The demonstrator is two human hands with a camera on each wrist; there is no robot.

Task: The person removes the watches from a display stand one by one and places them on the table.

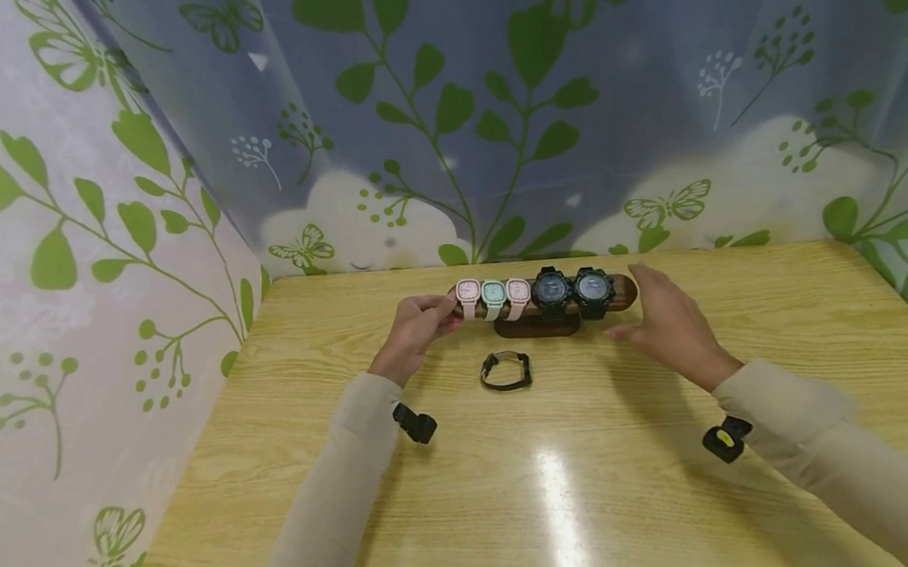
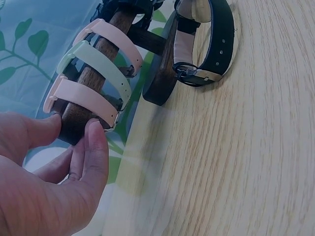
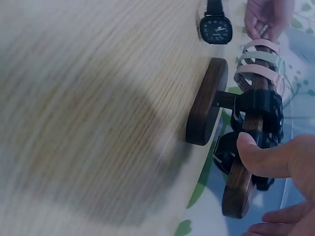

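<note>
A dark wooden watch stand (image 1: 538, 326) stands near the back of the table, its bar level above an oval base. From left to right it carries a pink watch (image 1: 467, 289), a mint-green watch (image 1: 493, 292), another pink watch (image 1: 518, 291) and two chunky black watches (image 1: 552, 287). My left hand (image 1: 416, 331) pinches the bar's left end between thumb and fingertips. Around the right end, my right hand (image 1: 673, 322) is spread, thumb and fingers apart; in the right wrist view its thumb overlaps the outer black watch, and I cannot tell whether it touches.
In front of the stand, a black-strapped watch (image 1: 506, 388) with a square dial (image 3: 216, 30) lies buckled into a loop on its side. Behind the wooden table (image 1: 461, 500) hangs a leaf-patterned curtain (image 1: 419, 151). Another patterned cloth (image 1: 86, 288) hangs along the left side.
</note>
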